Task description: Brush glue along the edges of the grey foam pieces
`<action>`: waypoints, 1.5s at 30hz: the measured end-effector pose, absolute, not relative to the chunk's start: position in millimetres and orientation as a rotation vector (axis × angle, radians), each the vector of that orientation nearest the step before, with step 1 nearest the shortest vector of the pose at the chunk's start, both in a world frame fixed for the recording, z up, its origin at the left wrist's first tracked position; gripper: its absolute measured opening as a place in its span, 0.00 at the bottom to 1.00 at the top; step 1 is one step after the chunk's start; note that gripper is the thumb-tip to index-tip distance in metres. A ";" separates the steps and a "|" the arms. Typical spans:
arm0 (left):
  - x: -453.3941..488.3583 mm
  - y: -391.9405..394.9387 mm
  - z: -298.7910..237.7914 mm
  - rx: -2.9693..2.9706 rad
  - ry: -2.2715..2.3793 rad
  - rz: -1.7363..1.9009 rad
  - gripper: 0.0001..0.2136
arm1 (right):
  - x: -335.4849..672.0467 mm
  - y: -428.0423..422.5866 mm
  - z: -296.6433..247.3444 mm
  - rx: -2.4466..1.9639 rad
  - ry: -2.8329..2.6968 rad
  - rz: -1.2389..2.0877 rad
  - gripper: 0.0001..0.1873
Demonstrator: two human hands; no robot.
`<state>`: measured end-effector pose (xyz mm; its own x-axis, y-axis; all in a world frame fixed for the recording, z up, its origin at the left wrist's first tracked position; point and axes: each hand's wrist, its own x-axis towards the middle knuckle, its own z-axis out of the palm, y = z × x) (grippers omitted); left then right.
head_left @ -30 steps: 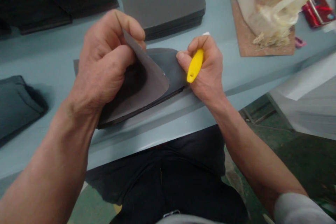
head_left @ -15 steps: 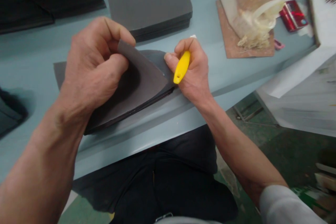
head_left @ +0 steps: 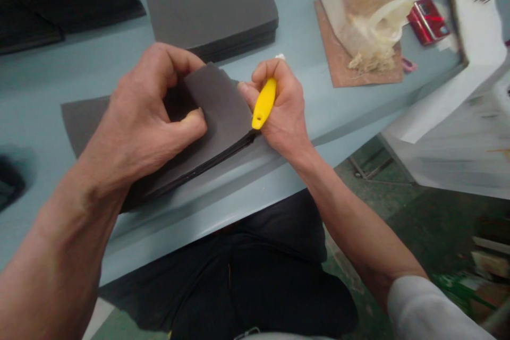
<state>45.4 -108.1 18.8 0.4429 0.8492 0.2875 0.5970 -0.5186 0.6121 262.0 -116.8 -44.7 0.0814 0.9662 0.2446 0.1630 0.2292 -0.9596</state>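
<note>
A stack of dark grey, flexible sheets (head_left: 227, 103) lies near the table's front edge. My left hand (head_left: 149, 111) curls over it, the thumb on the top sheet and the index finger at its far edge. That sheet's right part is bent up from the ones below. My right hand (head_left: 281, 103) is closed around a tool with a yellow handle (head_left: 264, 104), which has a hole in its end. The tool's working end is hidden in the hand. The right thumb touches the stack's right end.
A second stack of grey sheets (head_left: 215, 13) lies behind, with larger black pieces (head_left: 67, 0) at far left. At the right, a glue-crusted plastic container (head_left: 350, 10) stands on a brown board (head_left: 332, 71), near a red shiny packet (head_left: 428, 21). White material (head_left: 474, 26) drapes over the table's right end.
The lifted corner of the top sheet has swung right and lies closer to the stack. My left hand has moved slightly right, its thumb now farther from the index finger. The right hand keeps the yellow-handled tool.
</note>
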 end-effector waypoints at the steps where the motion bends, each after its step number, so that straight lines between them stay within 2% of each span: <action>1: 45.7 -108.5 19.0 2.280 1.206 0.789 0.25 | 262.3 -116.6 -44.5 -1.183 -1.345 0.886 0.25; 9: 48.4 -113.9 19.4 2.382 1.222 0.715 0.29 | 266.9 -115.2 -42.5 -1.197 -1.366 0.899 0.25; 19: 43.3 -111.9 14.6 2.488 1.243 0.675 0.40 | 269.4 -115.8 -40.7 -1.190 -1.373 0.859 0.23; 29: 43.2 -110.9 12.2 2.520 1.248 0.680 0.40 | 269.9 -114.0 -37.2 -1.177 -1.359 0.885 0.26; 37: 44.2 -113.1 13.4 2.517 1.252 0.709 0.34 | 269.4 -111.0 -37.6 -1.186 -1.352 0.915 0.26; 42: 47.4 -114.3 15.5 2.573 1.184 0.733 0.22 | 268.3 -111.2 -38.5 -1.197 -1.361 0.909 0.25; 45: 49.0 -115.8 16.9 2.555 1.165 0.749 0.19 | 267.8 -111.2 -38.4 -1.182 -1.354 0.915 0.25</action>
